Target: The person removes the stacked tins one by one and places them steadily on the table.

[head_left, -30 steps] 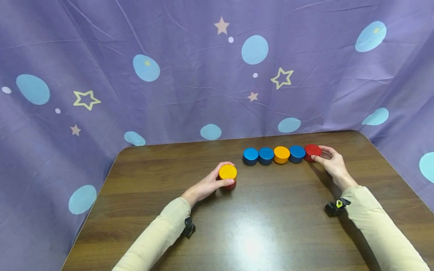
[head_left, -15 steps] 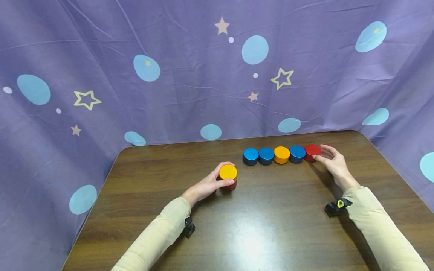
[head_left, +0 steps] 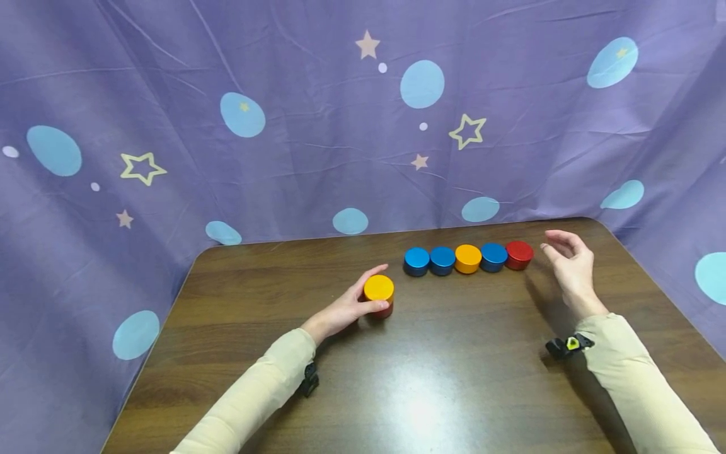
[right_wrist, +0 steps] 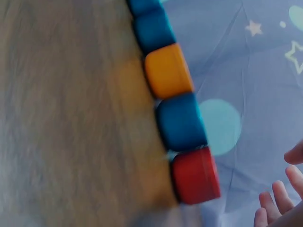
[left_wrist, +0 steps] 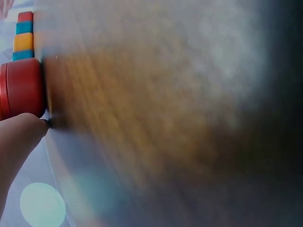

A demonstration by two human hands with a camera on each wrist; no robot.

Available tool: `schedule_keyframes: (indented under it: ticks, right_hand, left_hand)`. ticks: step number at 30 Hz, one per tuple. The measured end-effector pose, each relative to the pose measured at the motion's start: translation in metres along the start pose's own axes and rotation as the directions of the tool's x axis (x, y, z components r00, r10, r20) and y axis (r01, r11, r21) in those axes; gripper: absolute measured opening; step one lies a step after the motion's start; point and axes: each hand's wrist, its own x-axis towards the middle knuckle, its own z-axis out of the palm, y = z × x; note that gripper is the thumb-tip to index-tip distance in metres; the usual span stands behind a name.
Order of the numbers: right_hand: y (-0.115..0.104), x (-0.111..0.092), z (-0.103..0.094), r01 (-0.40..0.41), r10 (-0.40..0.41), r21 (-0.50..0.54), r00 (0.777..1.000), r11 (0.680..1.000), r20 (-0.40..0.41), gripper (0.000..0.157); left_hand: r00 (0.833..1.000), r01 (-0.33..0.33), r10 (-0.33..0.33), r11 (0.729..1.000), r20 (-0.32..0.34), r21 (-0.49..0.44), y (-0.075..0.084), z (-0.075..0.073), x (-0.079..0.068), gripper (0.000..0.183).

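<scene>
A short yellow cylinder (head_left: 379,287) sits on a red cylinder (head_left: 383,309) at the middle of the table, both with shiny flat tops. My left hand (head_left: 346,309) holds this stack, thumb across its front and fingers behind, mostly hidden; one finger stretches out past the far side. In the left wrist view the thumb (left_wrist: 21,132) lies against the red cylinder's side. To the right, my right hand (head_left: 574,268) hovers with fingers loosely bent and nothing in them. It is nearest to a red cylinder (head_left: 518,255), with a gap between, at the right end of a row.
Leftward from that red end, the row continues with a blue cylinder (head_left: 493,257), a yellow one (head_left: 467,259) and two more blue ones. The brown wooden table (head_left: 272,277) backs onto a purple patterned curtain (head_left: 306,157).
My right hand has let go of the red cylinder and moved away to the right. The left hand stays at the stack, one finger now stretched out farther.
</scene>
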Motion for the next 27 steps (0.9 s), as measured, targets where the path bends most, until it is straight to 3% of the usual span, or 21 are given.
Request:
schedule_keyframes:
  ticks: [6, 11, 17, 22, 27]
  right_hand:
    - [-0.009, -0.007, 0.011, 0.051, -0.050, -0.007, 0.995, 0.999, 0.087, 0.025]
    - [-0.010, -0.012, 0.019, 0.109, -0.102, -0.023, 0.975, 0.994, 0.199, 0.025]
    - [-0.011, -0.023, 0.036, 0.097, -0.084, -0.030, 0.951, 0.995, 0.296, 0.024]
    - [-0.006, -0.036, 0.053, 0.148, -0.086, -0.138, 0.922, 0.979, 0.377, 0.021]
    - [0.002, -0.050, 0.072, 0.209, -0.126, -0.138, 0.882, 0.968, 0.453, 0.024]
  left_hand:
    - [1.000, 0.014, -0.013, 0.999, -0.002, 0.045, -0.001, 0.000, 0.001, 0.084]
    - [1.000, 0.015, -0.015, 0.998, -0.006, 0.067, 0.002, 0.000, 0.001, 0.087]
    - [1.000, -0.027, 0.026, 0.991, 0.004, 0.132, 0.002, -0.005, 0.001, 0.096]
    - [1.000, -0.021, 0.024, 0.941, -0.004, 0.337, 0.001, -0.013, -0.004, 0.096]
    - [0.999, -0.046, 0.040, 0.884, 0.023, 0.465, -0.004, -0.015, -0.006, 0.097]
